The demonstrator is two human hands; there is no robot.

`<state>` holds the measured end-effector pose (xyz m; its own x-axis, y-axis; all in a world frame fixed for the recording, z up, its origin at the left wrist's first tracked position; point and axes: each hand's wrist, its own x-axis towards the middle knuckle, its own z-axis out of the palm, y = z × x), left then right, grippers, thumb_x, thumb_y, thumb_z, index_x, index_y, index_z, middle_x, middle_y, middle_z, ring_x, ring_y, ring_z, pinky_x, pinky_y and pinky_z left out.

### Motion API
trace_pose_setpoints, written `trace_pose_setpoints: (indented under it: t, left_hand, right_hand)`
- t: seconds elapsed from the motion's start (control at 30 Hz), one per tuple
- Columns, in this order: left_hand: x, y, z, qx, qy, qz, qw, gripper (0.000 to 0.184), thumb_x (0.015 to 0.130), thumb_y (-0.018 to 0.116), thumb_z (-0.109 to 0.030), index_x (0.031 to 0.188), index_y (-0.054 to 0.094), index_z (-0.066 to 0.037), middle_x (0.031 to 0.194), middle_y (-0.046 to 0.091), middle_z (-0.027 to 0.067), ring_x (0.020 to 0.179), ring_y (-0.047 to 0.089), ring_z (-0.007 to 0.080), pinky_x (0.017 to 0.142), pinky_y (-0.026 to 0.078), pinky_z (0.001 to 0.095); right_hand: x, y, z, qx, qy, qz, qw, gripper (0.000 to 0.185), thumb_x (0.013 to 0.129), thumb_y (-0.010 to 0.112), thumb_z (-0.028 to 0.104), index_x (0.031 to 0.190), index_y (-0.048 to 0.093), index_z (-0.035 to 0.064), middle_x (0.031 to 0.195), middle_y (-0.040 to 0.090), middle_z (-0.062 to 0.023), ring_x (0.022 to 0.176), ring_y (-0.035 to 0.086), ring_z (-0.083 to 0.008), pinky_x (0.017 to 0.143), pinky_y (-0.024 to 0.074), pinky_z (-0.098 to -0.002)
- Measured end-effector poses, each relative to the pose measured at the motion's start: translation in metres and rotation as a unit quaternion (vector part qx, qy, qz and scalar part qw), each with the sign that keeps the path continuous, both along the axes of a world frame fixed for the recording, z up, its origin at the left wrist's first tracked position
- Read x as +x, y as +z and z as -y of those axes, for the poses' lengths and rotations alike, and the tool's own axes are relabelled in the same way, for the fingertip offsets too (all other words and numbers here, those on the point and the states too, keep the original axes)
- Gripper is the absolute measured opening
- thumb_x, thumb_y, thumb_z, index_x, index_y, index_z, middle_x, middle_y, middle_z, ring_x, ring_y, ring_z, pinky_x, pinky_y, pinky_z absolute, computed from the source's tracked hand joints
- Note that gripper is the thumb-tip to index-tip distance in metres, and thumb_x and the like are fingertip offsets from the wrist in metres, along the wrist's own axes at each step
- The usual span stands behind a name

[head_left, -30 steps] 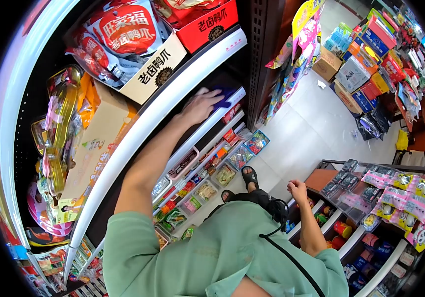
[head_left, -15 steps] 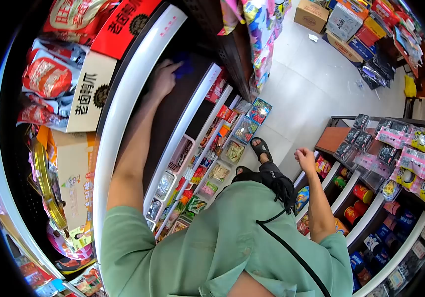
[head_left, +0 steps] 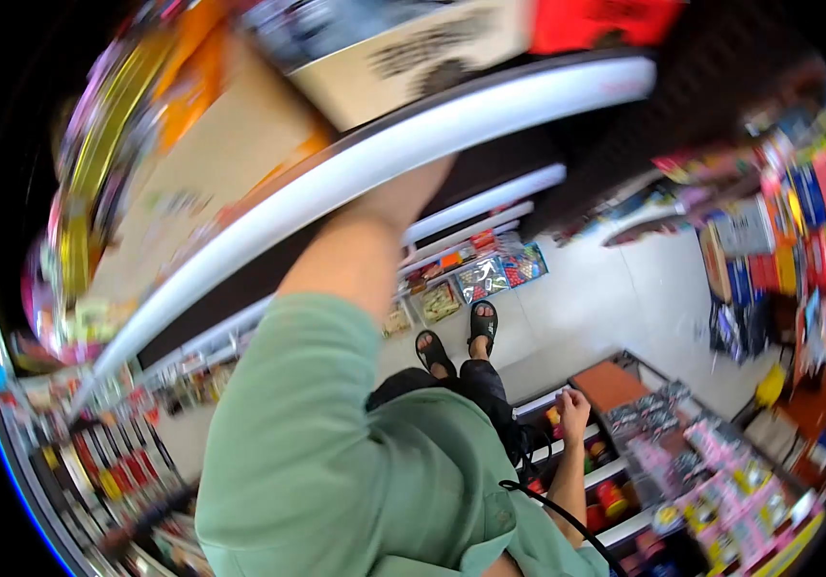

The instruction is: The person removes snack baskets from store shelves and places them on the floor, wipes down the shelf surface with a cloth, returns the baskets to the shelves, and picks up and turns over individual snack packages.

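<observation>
The left arm in a green short sleeve (head_left: 292,413) is raised toward the display rack, and its forearm (head_left: 411,197) passes under a long, curved white shelf edge (head_left: 384,149) into the gap above a dark brown shelf board (head_left: 495,171). The left hand is hidden in that gap, so whether it is wide, narrow or holding something cannot be told. Above the curved edge are a cream cardboard box with black lettering (head_left: 413,60), a bright red box (head_left: 600,21) beside it and, toward the left, a large tan cardboard carton (head_left: 187,183) with orange packaging (head_left: 191,72) and gold-coloured packages (head_left: 95,159) near it; all are blurred. Below the dark shelf board runs a straight white shelf strip (head_left: 490,200), and lower down, next to the pale tiled floor (head_left: 567,313), are clear trays of small colourful goods (head_left: 482,279). The right hand (head_left: 574,412) hangs on the other side of the body, its fingers loosely curled and narrow, with nothing visible in it. It is near a brown flat panel (head_left: 610,387) on top of a low rack, where pink and yellow packets (head_left: 725,481) and small black packages (head_left: 648,409) lie. Red canisters (head_left: 612,498) sit on a shelf below. Two black open-toed sandals (head_left: 482,325) stand on the floor between the racks.
</observation>
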<state>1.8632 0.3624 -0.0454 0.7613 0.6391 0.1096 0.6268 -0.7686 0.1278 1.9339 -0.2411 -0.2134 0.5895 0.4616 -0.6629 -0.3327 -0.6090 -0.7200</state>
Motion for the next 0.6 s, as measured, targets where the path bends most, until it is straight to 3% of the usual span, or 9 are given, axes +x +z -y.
trace_pose_setpoints:
  t: [0.03, 0.07, 0.13, 0.3, 0.43, 0.6]
  left_hand:
    - [-0.005, -0.001, 0.006, -0.014, -0.008, 0.016, 1.000, 0.052, 0.075, 0.055, -0.003, 0.126, 0.049, -0.010, 0.114, 0.052, 0.0147, 0.106, 0.050, 0.0308, 0.091, 0.043, 0.0404]
    - [-0.012, 0.001, 0.013, -0.029, -0.017, 0.031, 0.999, 0.052, 0.075, 0.055, -0.003, 0.126, 0.049, -0.010, 0.114, 0.052, 0.0147, 0.107, 0.050, 0.0308, 0.091, 0.043, 0.0404]
    - [-0.028, 0.003, 0.025, -0.060, -0.032, 0.052, 0.996, 0.052, 0.075, 0.055, -0.004, 0.126, 0.049, -0.010, 0.114, 0.052, 0.0148, 0.107, 0.050, 0.0309, 0.091, 0.042, 0.0404]
    - [-0.122, 0.008, 0.041, -0.108, -0.021, 0.072, 0.991, 0.050, 0.076, 0.055, -0.005, 0.126, 0.050, -0.010, 0.114, 0.053, 0.0150, 0.108, 0.049, 0.0310, 0.091, 0.042, 0.0406]
    - [-0.245, 0.017, 0.046, -0.105, 0.070, 0.053, 0.991, 0.049, 0.076, 0.054, -0.006, 0.125, 0.050, -0.010, 0.115, 0.053, 0.0152, 0.108, 0.049, 0.0312, 0.092, 0.042, 0.0407]
    - [-0.406, 0.017, 0.057, -0.068, 0.252, -0.005, 0.965, 0.048, 0.077, 0.054, -0.008, 0.125, 0.050, -0.010, 0.115, 0.053, 0.0155, 0.109, 0.049, 0.0313, 0.092, 0.041, 0.0408]
  right_hand:
    - [-0.003, 0.024, -0.012, -0.010, 0.016, 0.042, 0.999, 0.019, 0.087, 0.057, 0.015, 0.092, 0.060, -0.0024, 0.072, 0.061, -0.0063, 0.059, 0.056, -0.0108, 0.051, 0.0440, -0.0220]
    - [0.005, -0.005, 0.006, 0.000, 0.019, 0.022, 1.000, 0.017, 0.087, 0.056, 0.013, 0.092, 0.060, -0.0023, 0.071, 0.060, -0.0050, 0.057, 0.055, -0.0095, 0.052, 0.0448, -0.0221]
    - [0.010, 0.008, 0.001, -0.048, 0.055, 0.029, 0.997, 0.016, 0.087, 0.056, 0.012, 0.092, 0.060, -0.0026, 0.073, 0.061, -0.0055, 0.060, 0.058, -0.0109, 0.052, 0.0454, -0.0220]
    - [0.028, 0.009, -0.024, -0.004, 0.107, 0.009, 0.994, 0.017, 0.087, 0.056, 0.013, 0.091, 0.060, -0.0021, 0.074, 0.062, -0.0051, 0.061, 0.059, -0.0111, 0.052, 0.0441, -0.0219]
    - [0.023, 0.027, -0.080, -0.038, 0.180, 0.019, 0.983, 0.020, 0.089, 0.054, 0.014, 0.097, 0.057, -0.0039, 0.082, 0.064, -0.0104, 0.067, 0.060, -0.0152, 0.057, 0.0461, -0.0240]
    - [0.010, 0.031, -0.132, 0.010, 0.281, 0.062, 0.958, 0.020, 0.090, 0.053, 0.016, 0.098, 0.060, -0.0003, 0.084, 0.064, -0.0089, 0.069, 0.061, -0.0149, 0.060, 0.0468, -0.0258]
